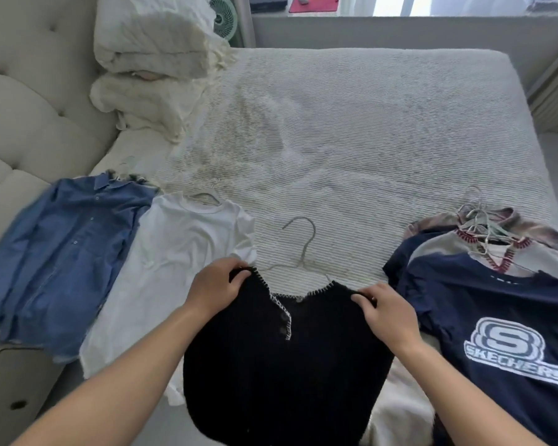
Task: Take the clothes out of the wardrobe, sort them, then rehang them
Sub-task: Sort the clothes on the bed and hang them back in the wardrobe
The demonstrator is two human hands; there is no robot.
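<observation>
The clothes are out of the wardrobe and spread over the bed (351, 130), so this looks like the sorting-and-rehanging stage. The left hand (218, 286) and right hand (382, 312) each pinch a shoulder of a black knit cardigan (281, 365), holding it flat near the bed's front edge, with a thin wire hanger (303, 249) lying just beyond its neckline, the hanger's lower arms meeting the collar. Whether the hanger is already threaded inside the shoulders cannot be told. The next move probably calls for seating each shoulder squarely over the hanger arms without stretching the knit, then lifting by the hook. The cardigan is thick and ribbed, edged with pale blanket stitching and closed by dark buttons. To its left lie a smooth white T-shirt (178, 268) on its own hanger and a soft blue denim shirt (62, 252). On the right, a navy Skechers T-shirt (496, 317) tops a pile of garments with tangled hangers (479, 226). The bedcover is finely ridged; a crumpled cream duvet (152, 59) sits folded by the tufted headboard (20, 91).
</observation>
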